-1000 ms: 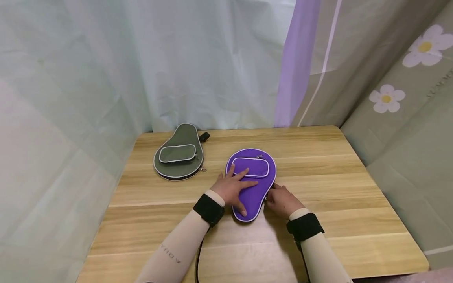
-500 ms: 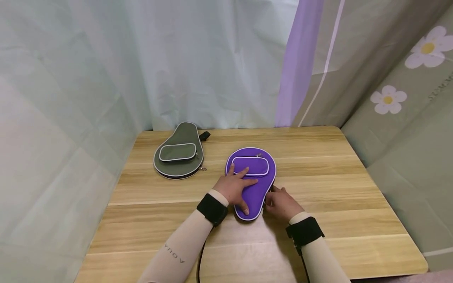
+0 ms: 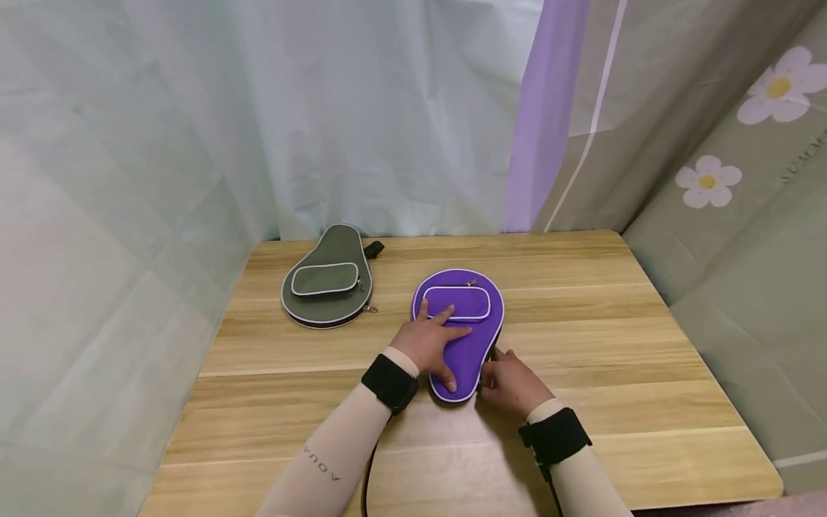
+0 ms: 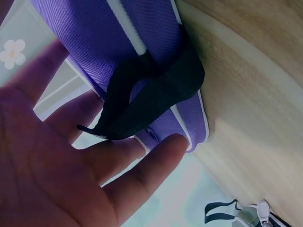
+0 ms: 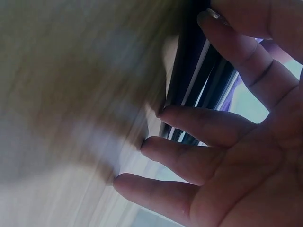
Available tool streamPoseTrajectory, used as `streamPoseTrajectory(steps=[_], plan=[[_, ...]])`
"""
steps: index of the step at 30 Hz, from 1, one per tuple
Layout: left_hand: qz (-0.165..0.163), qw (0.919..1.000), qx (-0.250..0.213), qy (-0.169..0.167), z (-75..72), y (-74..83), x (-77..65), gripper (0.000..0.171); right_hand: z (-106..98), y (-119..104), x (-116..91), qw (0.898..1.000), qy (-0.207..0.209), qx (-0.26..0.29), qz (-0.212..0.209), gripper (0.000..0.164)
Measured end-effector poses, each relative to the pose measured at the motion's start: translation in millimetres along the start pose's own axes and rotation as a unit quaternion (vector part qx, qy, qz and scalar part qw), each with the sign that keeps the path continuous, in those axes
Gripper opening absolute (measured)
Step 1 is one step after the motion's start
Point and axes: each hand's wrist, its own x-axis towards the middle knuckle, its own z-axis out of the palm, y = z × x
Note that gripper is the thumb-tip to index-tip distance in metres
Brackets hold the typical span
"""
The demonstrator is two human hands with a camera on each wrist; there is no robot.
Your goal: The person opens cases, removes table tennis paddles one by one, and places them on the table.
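Left hand (image 3: pixel 423 346) is just lying on a purple, paddle-shaped fabric case with white piping (image 3: pixel 466 357), fingers spread, nothing gripped. Right hand (image 3: pixel 513 384) is pinching a small shiny zipper pull (image 5: pixel 217 15), mostly hidden, at the case's right edge. Purple one's mid-way across a wood-grain bench (image 3: pixel 594 323), with 1 olive-green lookalike case (image 3: pixel 328 278) further back, left.

From here I see a light-brown, round-cornered, wood-grain tabletop (image 3: pixel 646 431), pale grey-green draped fabric (image 3: pixel 388 122) behind it with a slanting purple band (image 3: pixel 545 115), and white, yellow-centred printed flowers (image 3: pixel 707 182) at right.
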Motion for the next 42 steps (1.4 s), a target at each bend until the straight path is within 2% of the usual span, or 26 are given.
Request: streamPoseTrajectory(steps=[7,12,18,21,26,29,34,42], plan=[[0.003,0.9999,0.011,0.01,-0.8,-0.4,3.7,0.117,-4.2,-9.7,-7.0,1.0,-0.007,0.01,0.017,0.031],[-0.001,0.9999,0.015,0.006,1.9,0.0,4.5,0.118,-1.4,-14.5,-11.7,0.999,-0.019,0.021,0.028,0.032],[-0.006,0.9998,0.019,0.008,4.8,1.1,3.8,0.118,4.3,-19.6,-17.7,0.999,-0.012,0.034,0.032,0.033],[-0.006,0.9996,0.024,0.012,6.1,1.4,3.8,0.119,8.2,-20.9,-20.2,0.999,-0.003,0.036,0.031,0.035],[-0.006,0.9995,0.024,0.021,6.9,1.9,3.7,0.119,11.3,-25.8,-25.2,0.998,0.043,0.043,0.025,0.036],[-0.009,0.9994,0.022,0.023,6.6,2.2,3.3,0.119,11.5,-31.6,-28.1,0.996,0.064,0.056,0.032,0.033],[-0.011,0.9996,0.02,0.018,6.6,3.0,3.3,0.119,8.6,-44.8,-33.5,0.992,0.07,0.087,0.06,0.025],[-0.013,0.999,0.03,0.032,7.2,4.0,4.2,0.119,24.8,-36.2,-30.0,0.994,0.087,0.037,0.045,0.024]])
